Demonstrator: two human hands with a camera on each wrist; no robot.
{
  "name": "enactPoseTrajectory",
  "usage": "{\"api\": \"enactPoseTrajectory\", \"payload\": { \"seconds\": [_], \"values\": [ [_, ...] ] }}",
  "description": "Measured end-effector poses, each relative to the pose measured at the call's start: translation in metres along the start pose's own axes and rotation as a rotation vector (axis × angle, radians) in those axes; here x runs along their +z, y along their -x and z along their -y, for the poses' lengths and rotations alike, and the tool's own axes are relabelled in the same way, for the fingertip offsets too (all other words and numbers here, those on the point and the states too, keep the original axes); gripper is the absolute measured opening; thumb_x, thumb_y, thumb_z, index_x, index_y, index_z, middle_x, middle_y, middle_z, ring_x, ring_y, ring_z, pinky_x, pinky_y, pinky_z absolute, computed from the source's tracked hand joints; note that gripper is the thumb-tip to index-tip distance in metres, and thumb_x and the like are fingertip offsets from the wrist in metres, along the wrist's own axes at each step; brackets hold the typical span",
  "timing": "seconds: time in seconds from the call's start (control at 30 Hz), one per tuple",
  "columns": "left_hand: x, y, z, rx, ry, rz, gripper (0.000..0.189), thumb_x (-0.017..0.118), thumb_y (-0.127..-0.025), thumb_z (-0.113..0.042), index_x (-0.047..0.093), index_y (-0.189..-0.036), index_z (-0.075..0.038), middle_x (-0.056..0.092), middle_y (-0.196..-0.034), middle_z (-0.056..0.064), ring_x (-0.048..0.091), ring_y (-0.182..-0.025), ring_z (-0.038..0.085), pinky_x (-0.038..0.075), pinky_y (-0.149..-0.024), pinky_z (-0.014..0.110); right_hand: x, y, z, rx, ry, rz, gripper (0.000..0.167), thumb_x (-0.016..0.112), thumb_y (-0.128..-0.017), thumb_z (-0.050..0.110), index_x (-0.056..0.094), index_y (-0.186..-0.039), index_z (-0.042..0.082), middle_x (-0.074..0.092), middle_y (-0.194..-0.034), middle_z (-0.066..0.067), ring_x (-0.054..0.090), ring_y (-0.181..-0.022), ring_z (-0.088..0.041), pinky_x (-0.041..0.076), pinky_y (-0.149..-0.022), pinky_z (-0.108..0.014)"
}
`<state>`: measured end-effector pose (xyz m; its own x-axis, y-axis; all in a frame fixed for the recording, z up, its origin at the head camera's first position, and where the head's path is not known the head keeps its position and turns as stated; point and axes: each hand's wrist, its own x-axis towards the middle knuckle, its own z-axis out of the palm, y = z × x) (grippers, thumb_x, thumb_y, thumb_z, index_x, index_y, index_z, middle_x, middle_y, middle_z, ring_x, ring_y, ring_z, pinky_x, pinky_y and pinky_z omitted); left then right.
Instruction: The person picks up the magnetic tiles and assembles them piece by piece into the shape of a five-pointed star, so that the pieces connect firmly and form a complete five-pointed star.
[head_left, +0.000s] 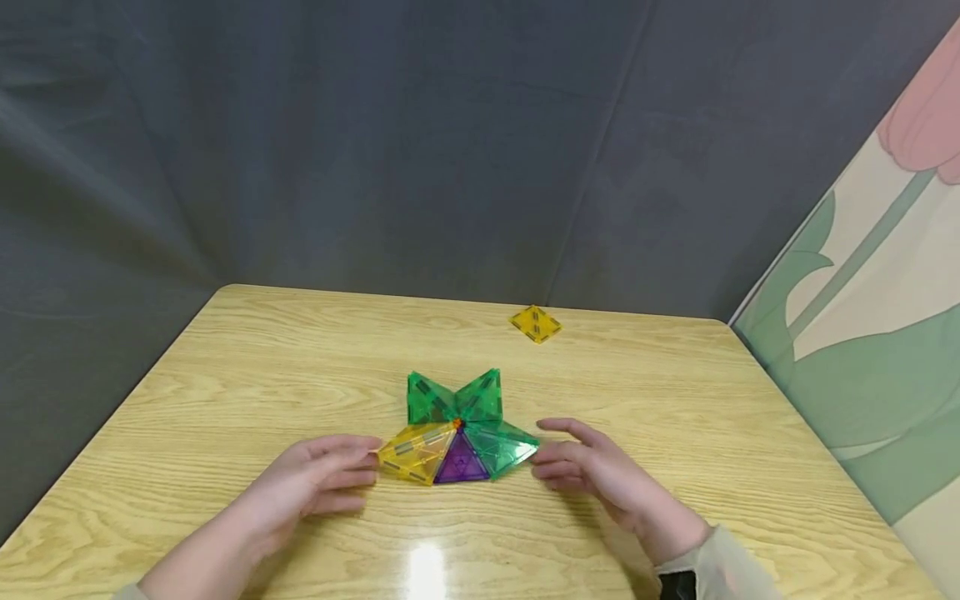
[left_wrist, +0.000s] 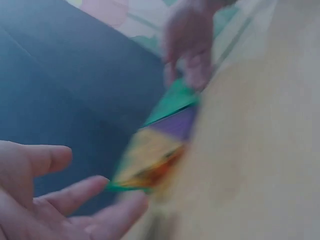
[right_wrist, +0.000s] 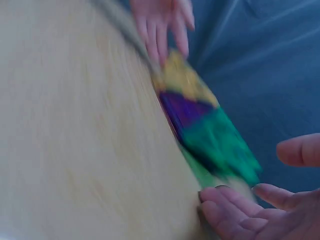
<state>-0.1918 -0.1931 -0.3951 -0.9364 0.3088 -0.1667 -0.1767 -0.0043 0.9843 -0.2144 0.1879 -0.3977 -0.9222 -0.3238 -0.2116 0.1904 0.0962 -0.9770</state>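
Observation:
A low structure of see-through magnetic tiles stands mid-table: a yellow part (head_left: pixel 415 454) on the left, a purple triangle (head_left: pixel 461 460) in front, a green part (head_left: pixel 501 446) on the right. Two green peaks (head_left: pixel 480 396) rise at its back, and a small orange spot marks the centre. My left hand (head_left: pixel 322 477) is at the yellow corner, fingers loosely extended. Across from it, my right hand (head_left: pixel 588 467) has its fingertips by the green corner, thumb spread away. Whether either hand touches the tiles I cannot tell. Both wrist views blur the structure (left_wrist: pixel 162 135).
One flat yellow diamond-shaped piece (head_left: pixel 536 324) lies near the back edge of the wooden table (head_left: pixel 225 375). Behind the table hangs a dark curtain (head_left: pixel 420 150). To the right is a panel with a flower pattern (head_left: pixel 862 333).

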Motion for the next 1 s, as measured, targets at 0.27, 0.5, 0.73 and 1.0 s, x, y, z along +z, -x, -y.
{"api": "enactPoseTrajectory", "payload": {
  "seconds": [0.27,0.5,0.73,1.0],
  "values": [
    [-0.012,-0.038,-0.102,0.178,-0.189,-0.080,0.055,0.047,-0.106,-0.032,0.044,-0.142,0.009,0.051,-0.140,0.024,0.053,-0.125,0.033,0.048,-0.100,0.037,-0.088,-0.032,0.033,-0.010,0.175,-0.134,0.062,0.038,-0.107,0.022,0.014,-0.150,-0.015,0.024,-0.151,-0.035,0.037,-0.135,-0.042,0.038,-0.109,-0.047],
    [0.043,-0.162,-0.161,-0.041,-0.287,0.058,0.061,0.043,-0.106,-0.039,0.039,-0.145,0.008,0.051,-0.139,0.024,0.054,-0.125,0.033,0.047,-0.102,0.039,-0.117,-0.106,0.055,0.021,0.104,-0.143,0.058,0.034,-0.106,0.013,0.008,-0.152,-0.013,0.009,-0.157,-0.033,0.020,-0.143,-0.044,0.025,-0.116,-0.048],
    [0.088,-0.244,-0.129,-0.189,-0.226,0.058,0.073,0.038,-0.105,-0.050,0.027,-0.153,0.004,0.041,-0.146,0.027,0.045,-0.132,0.037,0.039,-0.109,0.042,-0.104,-0.152,0.046,0.063,-0.137,-0.241,0.055,0.034,-0.106,0.006,0.011,-0.154,-0.007,0.022,-0.154,-0.031,0.031,-0.140,-0.041,0.032,-0.113,-0.043],
    [0.103,-0.259,-0.092,-0.260,-0.115,0.054,0.079,0.033,-0.102,-0.060,0.009,-0.160,-0.012,0.016,-0.159,0.024,0.025,-0.143,0.039,0.026,-0.116,0.045,-0.082,-0.162,0.040,0.077,-0.150,-0.299,0.053,0.041,-0.105,0.009,0.021,-0.152,-0.006,0.031,-0.150,-0.028,0.040,-0.133,-0.039,0.037,-0.110,-0.042]
  ]
}}
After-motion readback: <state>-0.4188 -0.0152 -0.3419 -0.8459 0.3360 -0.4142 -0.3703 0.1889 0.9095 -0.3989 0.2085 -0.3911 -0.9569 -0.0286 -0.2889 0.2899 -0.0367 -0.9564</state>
